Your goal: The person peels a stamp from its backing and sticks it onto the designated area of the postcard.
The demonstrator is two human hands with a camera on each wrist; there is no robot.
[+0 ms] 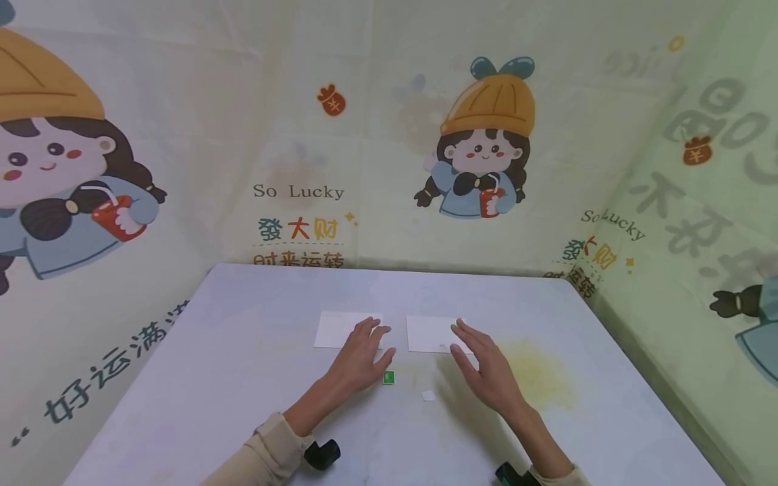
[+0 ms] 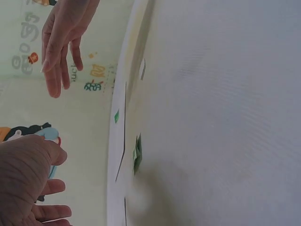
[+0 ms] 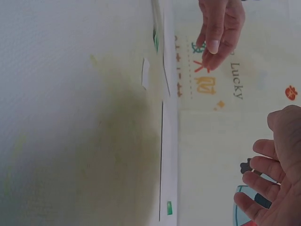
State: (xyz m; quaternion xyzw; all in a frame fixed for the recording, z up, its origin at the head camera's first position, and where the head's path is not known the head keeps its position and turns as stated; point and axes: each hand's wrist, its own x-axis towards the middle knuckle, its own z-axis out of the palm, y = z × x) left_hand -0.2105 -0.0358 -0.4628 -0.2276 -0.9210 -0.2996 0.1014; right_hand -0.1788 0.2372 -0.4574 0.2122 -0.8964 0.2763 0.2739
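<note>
Both hands hover over the table with fingers extended and hold nothing. My left hand (image 1: 361, 354) overlaps the right part of a white card (image 1: 339, 329) in the head view. Just beside its thumb lies a small green square with a pale border (image 1: 389, 378); the left wrist view shows this green piece (image 2: 137, 154) standing up a little from the table. My right hand (image 1: 488, 370) reaches to the right edge of a second white card (image 1: 425, 334). Between the hands, a little nearer to me, is a small white piece of paper (image 1: 428, 395). The right wrist view shows a green patch (image 3: 170, 207) by that second card.
The white table (image 1: 200, 378) has a faint yellow stain (image 1: 537, 374) right of the right hand. Printed cloth (image 1: 389, 169) with cartoon figures and lettering hangs behind and at both sides. A black wrist device (image 1: 323, 455) sits at the left cuff.
</note>
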